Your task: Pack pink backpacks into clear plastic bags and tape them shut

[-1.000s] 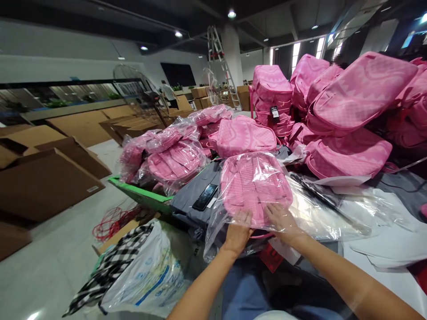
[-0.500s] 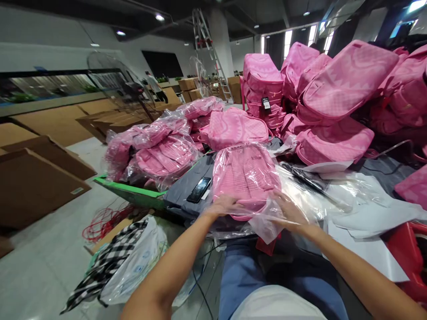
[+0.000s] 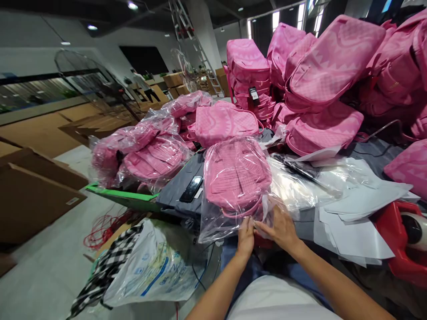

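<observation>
A pink backpack (image 3: 236, 173) lies with its straps facing up inside a clear plastic bag (image 3: 213, 222), right in front of me. The bag's loose end hangs over the near table edge. My left hand (image 3: 246, 235) pinches that end just below the backpack's bottom. Close beside it, my right hand (image 3: 282, 226) grips the bag's crumpled right corner, its thumb pointing toward the left hand. Some fingertips are hidden by the plastic. A dark phone (image 3: 191, 189) lies left of the backpack.
Bagged pink backpacks (image 3: 155, 158) fill a green-edged bin at left; unbagged ones (image 3: 333, 66) are piled at right. White paper sheets (image 3: 353, 226), flat plastic bags (image 3: 290, 186) and a red tape dispenser (image 3: 396, 249) lie on the right. Brown cartons (image 3: 40, 200) stand on the floor.
Both hands have come down and closer together, from the backpack's sides to the bag's near end. The bag's end now lies flatter and further out. The camera view has shifted slightly.
</observation>
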`<action>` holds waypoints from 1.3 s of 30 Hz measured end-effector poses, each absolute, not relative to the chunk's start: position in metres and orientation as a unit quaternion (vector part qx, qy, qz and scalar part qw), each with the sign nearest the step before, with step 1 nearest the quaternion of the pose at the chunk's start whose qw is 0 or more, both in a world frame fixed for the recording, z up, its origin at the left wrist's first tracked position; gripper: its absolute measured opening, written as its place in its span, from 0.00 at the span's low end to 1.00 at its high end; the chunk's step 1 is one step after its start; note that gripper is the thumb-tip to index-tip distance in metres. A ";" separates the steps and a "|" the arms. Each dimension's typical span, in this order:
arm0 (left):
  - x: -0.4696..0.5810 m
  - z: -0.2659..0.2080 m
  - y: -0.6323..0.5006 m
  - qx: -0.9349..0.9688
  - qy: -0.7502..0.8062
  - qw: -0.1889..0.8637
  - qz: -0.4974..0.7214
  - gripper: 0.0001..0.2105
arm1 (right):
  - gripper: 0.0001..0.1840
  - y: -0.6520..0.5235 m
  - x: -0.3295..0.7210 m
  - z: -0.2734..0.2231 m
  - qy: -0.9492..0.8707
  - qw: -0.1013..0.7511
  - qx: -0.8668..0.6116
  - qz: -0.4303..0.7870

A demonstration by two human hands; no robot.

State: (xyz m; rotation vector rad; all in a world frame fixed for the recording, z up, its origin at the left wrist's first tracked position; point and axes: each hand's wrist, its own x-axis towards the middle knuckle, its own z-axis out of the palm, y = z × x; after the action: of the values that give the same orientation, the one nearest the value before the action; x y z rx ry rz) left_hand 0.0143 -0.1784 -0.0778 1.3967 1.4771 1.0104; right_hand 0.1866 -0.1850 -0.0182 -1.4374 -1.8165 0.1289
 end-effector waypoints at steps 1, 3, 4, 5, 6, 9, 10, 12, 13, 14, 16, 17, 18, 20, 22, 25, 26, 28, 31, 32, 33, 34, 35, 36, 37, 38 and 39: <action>0.017 -0.076 -0.171 0.557 0.586 0.433 0.399 0.30 | 0.43 -0.179 0.184 -0.023 -0.721 0.393 -0.568 0.043; 0.018 -0.071 -0.162 0.566 0.572 0.445 0.392 0.30 | 0.41 -0.174 0.189 -0.032 -0.732 0.390 -0.558 0.027; 0.019 -0.068 -0.161 0.573 0.566 0.446 0.391 0.28 | 0.41 -0.176 0.196 -0.036 -0.735 0.391 -0.553 0.023; 0.020 -0.066 -0.163 0.584 0.559 0.441 0.390 0.25 | 0.41 -0.181 0.204 -0.037 -0.737 0.393 -0.550 0.021; 0.022 -0.064 -0.165 0.598 0.553 0.430 0.389 0.22 | 0.40 -0.187 0.212 -0.036 -0.735 0.394 -0.551 0.023; 0.032 -0.058 -0.172 0.638 0.543 0.381 0.392 0.20 | 0.33 -0.205 0.234 -0.019 -0.730 0.354 -0.578 0.087; 0.036 -0.056 -0.173 0.646 0.544 0.366 0.392 0.20 | 0.30 -0.209 0.239 -0.011 -0.730 0.329 -0.587 0.114; 0.042 -0.053 -0.171 0.653 0.549 0.350 0.388 0.16 | 0.26 -0.214 0.244 0.002 -0.731 0.287 -0.604 0.134; 0.045 -0.051 -0.169 0.656 0.551 0.346 0.383 0.13 | 0.25 -0.216 0.245 0.005 -0.733 0.271 -0.613 0.120; 0.046 -0.050 -0.167 0.659 0.550 0.345 0.380 0.11 | 0.25 -0.217 0.246 0.007 -0.736 0.260 -0.618 0.091; 0.050 -0.046 -0.164 0.664 0.542 0.347 0.382 0.08 | 0.25 -0.222 0.244 0.002 -0.748 0.234 -0.620 0.020; 0.052 -0.045 -0.164 0.666 0.533 0.351 0.386 0.08 | 0.26 -0.226 0.243 -0.004 -0.755 0.219 -0.617 -0.013; 0.054 -0.044 -0.165 0.671 0.518 0.361 0.389 0.08 | 0.27 -0.231 0.241 -0.011 -0.764 0.208 -0.609 -0.041; 0.056 -0.045 -0.168 0.689 0.476 0.384 0.389 0.09 | 0.28 -0.242 0.237 -0.026 -0.780 0.201 -0.587 -0.080; 0.053 -0.050 -0.171 0.730 0.437 0.363 0.380 0.12 | 0.30 -0.253 0.233 -0.040 -0.787 0.213 -0.571 -0.097; 0.039 -0.058 -0.166 0.839 0.396 0.177 0.328 0.16 | 0.32 -0.266 0.227 -0.052 -0.779 0.221 -0.576 -0.113; 0.034 -0.060 -0.161 0.866 0.378 0.118 0.305 0.16 | 0.33 -0.269 0.225 -0.054 -0.774 0.217 -0.583 -0.119; 0.027 -0.059 -0.147 0.897 0.341 0.058 0.277 0.16 | 0.34 -0.275 0.219 -0.056 -0.766 0.202 -0.598 -0.118; 0.027 -0.048 -0.124 0.951 0.214 -0.006 0.223 0.17 | 0.31 -0.286 0.213 -0.051 -0.773 0.180 -0.603 -0.079; 0.028 -0.043 -0.117 0.969 0.153 -0.043 0.190 0.17 | 0.27 -0.290 0.213 -0.048 -0.779 0.180 -0.598 -0.059; 0.030 -0.038 -0.112 0.980 0.098 -0.076 0.158 0.16 | 0.23 -0.294 0.214 -0.043 -0.784 0.185 -0.592 -0.037; 0.032 -0.033 -0.108 0.985 0.054 -0.102 0.129 0.16 | 0.19 -0.296 0.216 -0.038 -0.787 0.200 -0.584 -0.016; 0.033 -0.029 -0.105 0.987 0.028 -0.115 0.110 0.16 | 0.15 -0.297 0.219 -0.033 -0.785 0.222 -0.578 0.002; 0.034 -0.025 -0.103 0.988 0.011 -0.121 0.098 0.16 | 0.13 -0.295 0.223 -0.029 -0.778 0.249 -0.576 0.014; 0.035 -0.023 -0.101 0.988 -0.001 -0.123 0.092 0.16 | 0.13 -0.290 0.227 -0.026 -0.764 0.276 -0.583 0.016; 0.036 -0.021 -0.100 0.989 -0.011 -0.122 0.088 0.17 | 0.14 -0.283 0.232 -0.025 -0.744 0.299 -0.598 0.010; 0.037 -0.020 -0.099 0.989 -0.021 -0.124 0.083 0.17 | 0.16 -0.273 0.236 -0.026 -0.719 0.315 -0.619 -0.002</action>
State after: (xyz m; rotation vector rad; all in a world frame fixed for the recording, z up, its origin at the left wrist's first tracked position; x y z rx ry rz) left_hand 0.0371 -0.0989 -0.0197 3.3771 -0.0720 0.2835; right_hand 0.2361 -0.2734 -0.0264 -1.6316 -1.8948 -0.0057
